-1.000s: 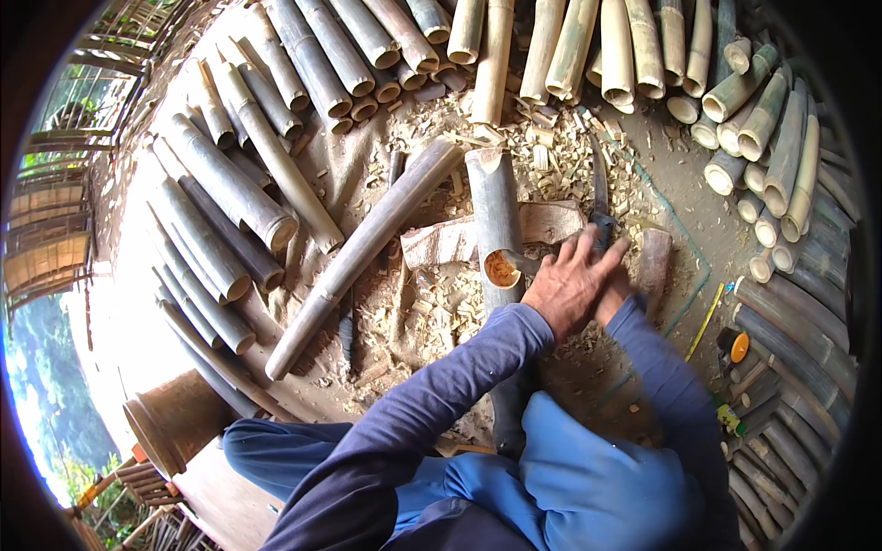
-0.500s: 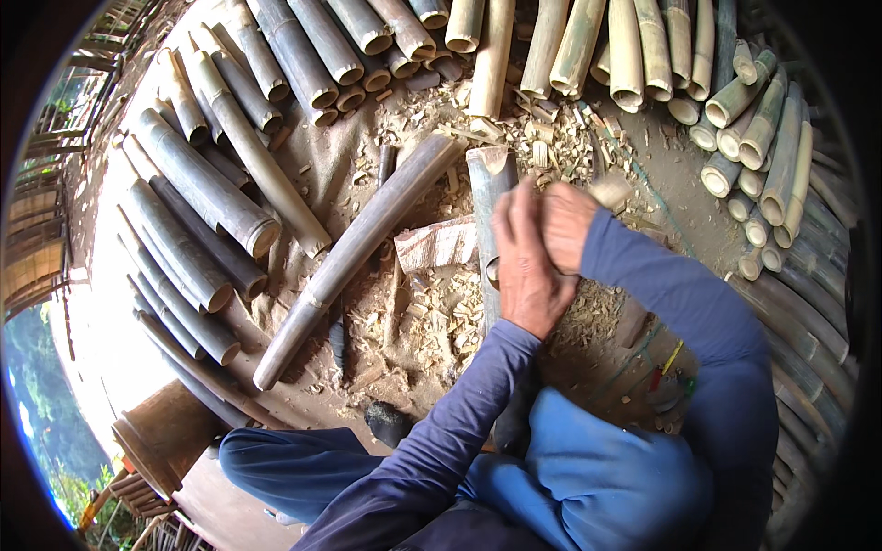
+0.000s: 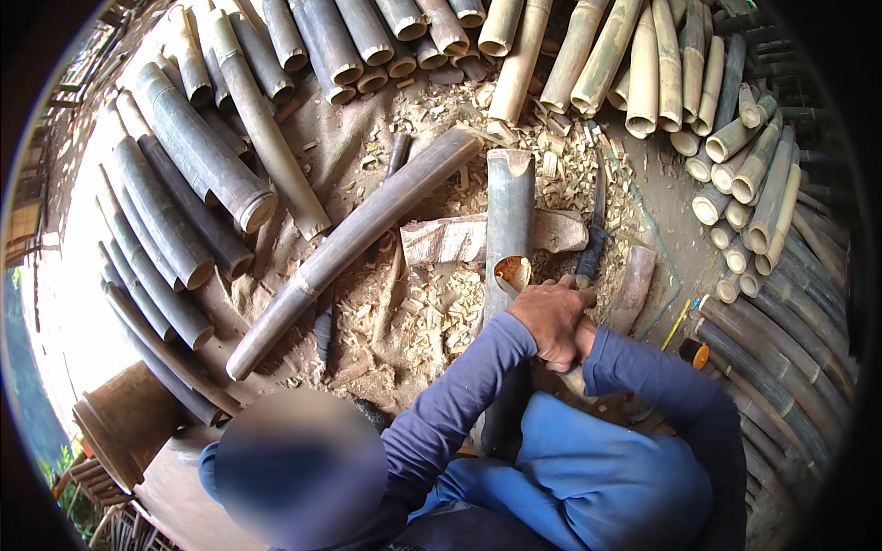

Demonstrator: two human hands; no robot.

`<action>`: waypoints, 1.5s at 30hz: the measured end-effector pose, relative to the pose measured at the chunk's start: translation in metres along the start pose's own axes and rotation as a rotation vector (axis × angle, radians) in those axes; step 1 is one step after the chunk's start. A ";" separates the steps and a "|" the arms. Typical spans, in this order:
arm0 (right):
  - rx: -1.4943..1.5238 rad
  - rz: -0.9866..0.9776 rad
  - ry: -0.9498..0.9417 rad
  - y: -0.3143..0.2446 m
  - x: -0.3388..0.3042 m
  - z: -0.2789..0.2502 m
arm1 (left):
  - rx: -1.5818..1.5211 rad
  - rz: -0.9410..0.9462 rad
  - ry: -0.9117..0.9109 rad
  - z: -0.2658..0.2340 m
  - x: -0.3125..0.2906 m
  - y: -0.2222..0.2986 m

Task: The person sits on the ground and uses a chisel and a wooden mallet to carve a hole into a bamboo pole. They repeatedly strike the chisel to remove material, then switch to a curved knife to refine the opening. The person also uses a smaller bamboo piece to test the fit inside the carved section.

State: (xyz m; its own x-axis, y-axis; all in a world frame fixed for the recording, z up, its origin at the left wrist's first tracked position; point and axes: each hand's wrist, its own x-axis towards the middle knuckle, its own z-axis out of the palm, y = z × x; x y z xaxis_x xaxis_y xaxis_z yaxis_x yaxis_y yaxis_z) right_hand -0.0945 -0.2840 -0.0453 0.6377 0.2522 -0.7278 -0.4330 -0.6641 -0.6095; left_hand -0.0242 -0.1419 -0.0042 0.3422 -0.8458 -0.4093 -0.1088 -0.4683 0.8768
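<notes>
A bamboo tube (image 3: 508, 197) stretches away from me, its far end notched and a hole with an orange-brown inside cut in its upper side. Just right of the hole, my left hand (image 3: 551, 321) is closed, knuckles up, overlapping my right hand (image 3: 584, 338). Both appear to grip a knife (image 3: 506, 287); only a thin pale blade-like part shows by the hole, and the rest is mostly hidden. Under the tube lies a reddish-white wooden block (image 3: 446, 241). A machete (image 3: 593, 253) with a black-wrapped handle leans across the block's right part, close beyond my hands.
A long bamboo pole (image 3: 358, 248) lies slantwise on the left. Stacked bamboo tubes (image 3: 207, 147) ring the work spot from left to right. Wood chips (image 3: 441, 308) cover the ground. A tape measure (image 3: 695, 354) and a short bamboo piece (image 3: 634, 285) lie to the right.
Both hands have come down the tube toward me, uncovering its hole and the machete on the right. The view has shifted, and a blurred round patch now covers my left leg.
</notes>
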 end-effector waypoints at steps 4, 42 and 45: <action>1.000 0.052 0.196 -0.004 0.003 0.056 | 0.135 0.090 -0.141 -0.014 -0.016 -0.002; 0.229 -0.749 0.196 -0.068 -0.032 0.005 | -0.415 0.617 0.839 -0.072 -0.122 0.089; 0.182 -0.631 0.128 -0.051 -0.026 -0.042 | -0.323 0.592 0.804 -0.073 -0.109 0.123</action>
State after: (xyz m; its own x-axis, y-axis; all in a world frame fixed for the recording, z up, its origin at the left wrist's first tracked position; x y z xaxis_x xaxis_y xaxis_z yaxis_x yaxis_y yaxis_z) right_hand -0.0622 -0.2861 0.0181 0.8695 0.4606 -0.1784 -0.0460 -0.2842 -0.9577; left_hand -0.0066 -0.0888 0.1662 0.8479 -0.4432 0.2910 -0.2471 0.1553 0.9565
